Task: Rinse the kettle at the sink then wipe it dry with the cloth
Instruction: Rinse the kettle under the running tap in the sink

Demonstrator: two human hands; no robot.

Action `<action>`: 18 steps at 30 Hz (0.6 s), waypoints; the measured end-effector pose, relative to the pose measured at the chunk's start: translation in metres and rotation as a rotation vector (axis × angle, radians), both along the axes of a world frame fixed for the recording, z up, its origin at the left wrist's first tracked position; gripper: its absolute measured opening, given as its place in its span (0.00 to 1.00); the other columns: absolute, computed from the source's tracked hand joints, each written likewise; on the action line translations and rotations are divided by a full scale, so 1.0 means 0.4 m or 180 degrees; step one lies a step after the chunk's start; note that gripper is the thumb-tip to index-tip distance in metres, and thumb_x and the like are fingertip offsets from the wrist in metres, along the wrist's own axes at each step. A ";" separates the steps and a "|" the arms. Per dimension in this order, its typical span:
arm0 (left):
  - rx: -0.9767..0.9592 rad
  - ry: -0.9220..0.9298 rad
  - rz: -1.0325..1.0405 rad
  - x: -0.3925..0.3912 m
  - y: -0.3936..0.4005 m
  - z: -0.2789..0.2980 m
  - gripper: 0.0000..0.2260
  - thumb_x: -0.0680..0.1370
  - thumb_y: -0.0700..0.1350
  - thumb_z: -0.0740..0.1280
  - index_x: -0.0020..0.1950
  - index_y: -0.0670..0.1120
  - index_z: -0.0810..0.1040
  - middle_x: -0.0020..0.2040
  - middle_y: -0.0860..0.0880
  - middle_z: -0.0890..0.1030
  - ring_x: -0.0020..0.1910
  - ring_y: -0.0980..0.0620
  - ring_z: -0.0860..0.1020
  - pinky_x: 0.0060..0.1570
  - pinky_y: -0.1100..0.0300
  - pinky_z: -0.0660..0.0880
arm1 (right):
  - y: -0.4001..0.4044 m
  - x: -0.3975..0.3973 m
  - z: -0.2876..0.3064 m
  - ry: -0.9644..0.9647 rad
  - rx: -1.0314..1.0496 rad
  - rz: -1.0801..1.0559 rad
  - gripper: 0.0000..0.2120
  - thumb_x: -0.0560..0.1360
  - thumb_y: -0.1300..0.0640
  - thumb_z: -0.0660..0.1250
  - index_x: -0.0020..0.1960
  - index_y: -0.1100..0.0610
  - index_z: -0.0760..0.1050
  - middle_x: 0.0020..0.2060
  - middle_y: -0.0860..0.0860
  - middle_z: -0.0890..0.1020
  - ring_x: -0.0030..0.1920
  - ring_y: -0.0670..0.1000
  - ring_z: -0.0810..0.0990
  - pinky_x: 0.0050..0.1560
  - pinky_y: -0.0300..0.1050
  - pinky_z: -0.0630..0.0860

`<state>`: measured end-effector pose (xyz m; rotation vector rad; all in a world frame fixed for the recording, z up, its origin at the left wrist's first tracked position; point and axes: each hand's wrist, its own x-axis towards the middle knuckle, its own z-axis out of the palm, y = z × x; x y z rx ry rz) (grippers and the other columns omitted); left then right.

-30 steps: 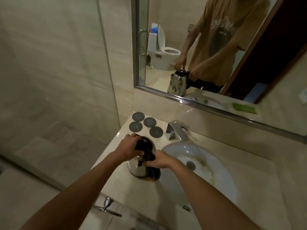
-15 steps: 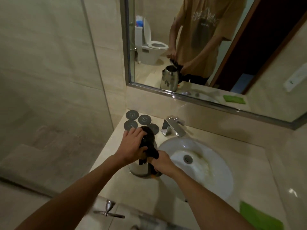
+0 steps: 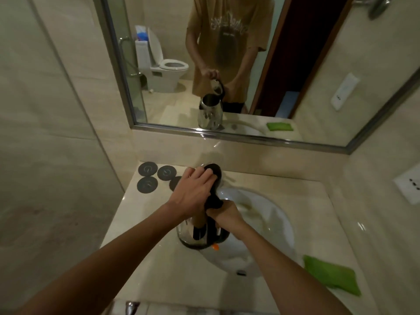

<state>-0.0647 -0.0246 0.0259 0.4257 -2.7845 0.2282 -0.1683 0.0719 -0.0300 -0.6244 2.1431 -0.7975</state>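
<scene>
Four dark round coasters lie at the counter's far left corner. Next, the left hand pinches the raised black lid of the steel kettle, which stands on the counter at the sink's left rim. The right hand is closed around the kettle's handle. At the right, a green cloth lies flat on the counter.

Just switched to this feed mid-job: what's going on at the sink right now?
A person stands at a bathroom counter with a steel kettle set beside the sink. The right hand grips the black handle, and the left hand is on the lid, which the mirror shows tipped open. No water can be seen running. The green cloth lies untouched on the counter at the right.
</scene>
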 end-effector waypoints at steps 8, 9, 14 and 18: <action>0.0503 -0.0105 -0.0255 -0.155 0.024 -0.023 0.28 0.76 0.54 0.65 0.73 0.46 0.63 0.65 0.47 0.70 0.63 0.47 0.69 0.65 0.53 0.65 | 0.093 -0.199 -0.035 -0.0246 -0.0032 -0.0327 0.04 0.73 0.59 0.70 0.47 0.56 0.79 0.42 0.55 0.85 0.43 0.53 0.85 0.48 0.52 0.84; 0.0644 -0.0066 -0.0219 -0.167 0.024 -0.032 0.27 0.76 0.54 0.64 0.72 0.47 0.63 0.65 0.47 0.70 0.63 0.48 0.69 0.66 0.53 0.65 | 0.101 -0.221 -0.045 -0.0267 -0.0039 -0.0296 0.04 0.71 0.59 0.70 0.46 0.56 0.79 0.42 0.56 0.85 0.43 0.55 0.85 0.51 0.55 0.84; 0.1358 0.0080 -0.0061 -0.213 0.020 -0.075 0.24 0.74 0.55 0.67 0.67 0.51 0.66 0.63 0.50 0.73 0.60 0.51 0.72 0.62 0.56 0.70 | 0.130 -0.316 -0.074 -0.0301 0.0029 0.0121 0.02 0.71 0.60 0.71 0.41 0.56 0.79 0.37 0.54 0.84 0.44 0.57 0.86 0.47 0.52 0.83; 0.1839 0.0164 0.0151 -0.252 0.027 -0.092 0.21 0.77 0.56 0.64 0.67 0.50 0.66 0.55 0.53 0.73 0.52 0.57 0.70 0.59 0.60 0.66 | 0.132 -0.382 -0.102 -0.0522 0.0130 0.0346 0.08 0.68 0.58 0.72 0.46 0.58 0.80 0.39 0.55 0.85 0.43 0.55 0.86 0.46 0.51 0.84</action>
